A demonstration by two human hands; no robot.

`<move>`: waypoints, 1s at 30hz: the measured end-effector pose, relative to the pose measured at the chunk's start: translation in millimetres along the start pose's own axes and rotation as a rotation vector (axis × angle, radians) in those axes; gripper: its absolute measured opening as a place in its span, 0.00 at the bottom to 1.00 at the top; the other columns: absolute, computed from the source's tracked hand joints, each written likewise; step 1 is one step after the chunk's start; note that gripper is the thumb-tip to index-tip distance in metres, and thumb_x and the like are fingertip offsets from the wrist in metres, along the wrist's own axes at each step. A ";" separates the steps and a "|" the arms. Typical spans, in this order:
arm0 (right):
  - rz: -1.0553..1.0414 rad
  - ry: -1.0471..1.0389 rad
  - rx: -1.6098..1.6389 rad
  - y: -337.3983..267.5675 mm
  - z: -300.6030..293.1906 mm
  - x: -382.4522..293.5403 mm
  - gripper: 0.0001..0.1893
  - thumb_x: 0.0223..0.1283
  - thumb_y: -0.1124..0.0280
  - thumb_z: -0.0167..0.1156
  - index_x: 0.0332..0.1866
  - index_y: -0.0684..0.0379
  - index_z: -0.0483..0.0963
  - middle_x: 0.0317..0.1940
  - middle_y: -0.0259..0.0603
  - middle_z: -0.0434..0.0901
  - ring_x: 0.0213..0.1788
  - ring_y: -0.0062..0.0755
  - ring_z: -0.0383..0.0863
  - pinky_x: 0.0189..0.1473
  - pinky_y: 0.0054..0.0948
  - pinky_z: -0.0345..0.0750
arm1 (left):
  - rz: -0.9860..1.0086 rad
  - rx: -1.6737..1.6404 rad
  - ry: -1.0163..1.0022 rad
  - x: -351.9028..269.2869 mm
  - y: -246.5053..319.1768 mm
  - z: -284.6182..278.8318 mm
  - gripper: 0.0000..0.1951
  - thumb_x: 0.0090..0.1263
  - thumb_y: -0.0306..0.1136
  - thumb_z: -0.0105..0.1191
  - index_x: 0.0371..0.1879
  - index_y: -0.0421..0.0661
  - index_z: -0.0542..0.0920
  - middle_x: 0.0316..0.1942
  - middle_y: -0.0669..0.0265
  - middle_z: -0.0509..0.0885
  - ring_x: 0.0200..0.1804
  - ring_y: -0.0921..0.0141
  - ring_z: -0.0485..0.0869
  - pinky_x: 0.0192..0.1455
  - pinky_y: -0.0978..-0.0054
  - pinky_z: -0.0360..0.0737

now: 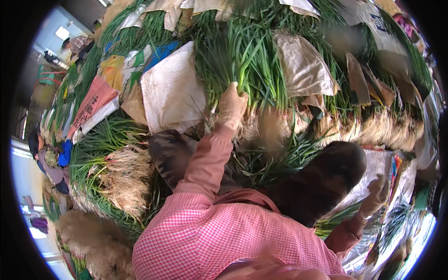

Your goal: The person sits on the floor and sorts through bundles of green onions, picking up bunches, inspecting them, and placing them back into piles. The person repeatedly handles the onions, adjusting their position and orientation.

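My left hand (232,105), in what looks like a pale glove, grips leafy stalks at the front of a heap of green onion plants (260,66). Their leaves point away from me, and the pale roots (274,122) hang toward my knees. Far to my right, my right hand (376,196) is over or beside a pale plastic sheet (374,164). That hand is blurred, and whether its fingers hold anything is unclear. Loose green leaves (276,164) lie between my camouflage-patterned knees.
A white woven sack (173,87) and a beige one (304,66) flank the stalks. More rooted bunches (124,175) lie at my left, with a brown root mass (94,241) below. A bundle row (374,126) extends right. Other people (52,157) are at the left.
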State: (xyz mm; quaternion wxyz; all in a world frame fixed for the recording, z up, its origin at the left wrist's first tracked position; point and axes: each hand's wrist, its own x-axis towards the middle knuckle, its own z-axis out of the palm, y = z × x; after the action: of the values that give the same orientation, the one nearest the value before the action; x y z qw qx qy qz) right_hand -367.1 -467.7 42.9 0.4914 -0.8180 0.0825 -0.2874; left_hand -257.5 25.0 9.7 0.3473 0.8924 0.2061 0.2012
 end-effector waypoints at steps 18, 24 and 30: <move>1.246 -0.811 0.832 -113.6 286.8 -151.7 0.20 0.67 0.47 0.43 0.26 0.51 0.63 0.10 0.24 0.55 0.09 0.17 0.48 0.12 0.21 0.48 | -0.239 -0.754 -0.690 -100.4 -40.8 43.4 0.14 0.72 0.39 0.41 0.42 0.46 0.80 0.23 0.72 0.79 0.21 0.79 0.73 0.22 0.79 0.70; 1.204 -0.940 0.980 -121.4 263.0 -143.8 0.26 0.64 0.40 0.44 0.16 0.46 0.53 0.07 0.21 0.50 0.07 0.16 0.43 0.09 0.21 0.43 | 0.223 -0.324 -0.616 -107.0 -51.6 67.2 0.13 0.65 0.35 0.47 0.21 0.42 0.77 0.23 0.57 0.80 0.18 0.70 0.73 0.20 0.73 0.72; 0.974 -1.125 1.222 -142.9 222.4 -90.4 0.28 0.61 0.36 0.43 0.15 0.47 0.54 0.07 0.23 0.51 0.06 0.19 0.50 0.08 0.23 0.50 | 0.602 0.063 -0.966 -120.0 -46.8 57.0 0.14 0.69 0.41 0.44 0.34 0.42 0.76 0.20 0.59 0.79 0.26 0.64 0.79 0.32 0.67 0.78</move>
State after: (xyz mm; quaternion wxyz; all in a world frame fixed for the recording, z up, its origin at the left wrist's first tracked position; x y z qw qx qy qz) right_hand -339.9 -189.8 51.1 0.8655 -0.3149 0.0015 0.3894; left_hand -339.6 -35.0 -87.8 0.3028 0.9124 -0.2336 -0.1460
